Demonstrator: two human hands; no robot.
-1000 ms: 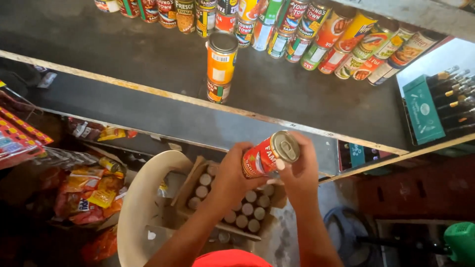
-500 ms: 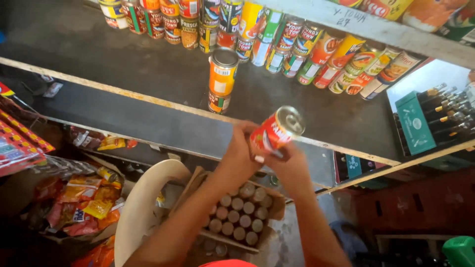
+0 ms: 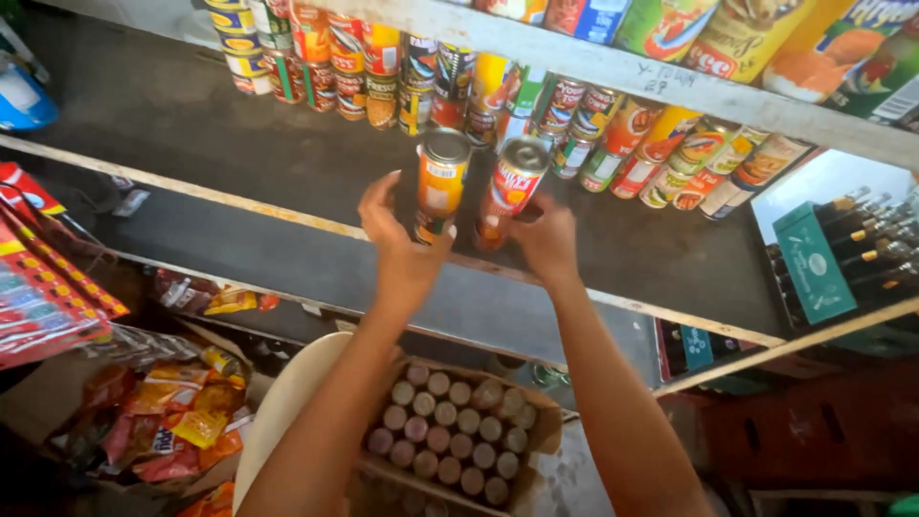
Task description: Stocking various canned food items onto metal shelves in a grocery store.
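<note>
1. Two metal cans stand side by side above the hands: an orange-and-yellow can [image 3: 441, 185], a smooth upright cylinder with a dull grey lid, and a red can [image 3: 511, 191] with a glossy label, tilted slightly to the right.
2. Both sit over a dark, matte shelf [image 3: 239, 144] edged with a pale wooden strip.
3. The left hand [image 3: 397, 239] is half open, fingers spread and curved beside the orange-and-yellow can; whether it touches the can I cannot tell.
4. The right hand [image 3: 546, 239] wraps its fingers around the lower part of the red can, gripping it.
5. Both forearms reach up and forward, wrists bent back, palms facing each other.
6. Beyond the hands, a row of cans [image 3: 613, 134] lines the back of the shelf.
7. Below the forearms sits a brown cardboard box [image 3: 541, 431] packed with round can tops.
</note>
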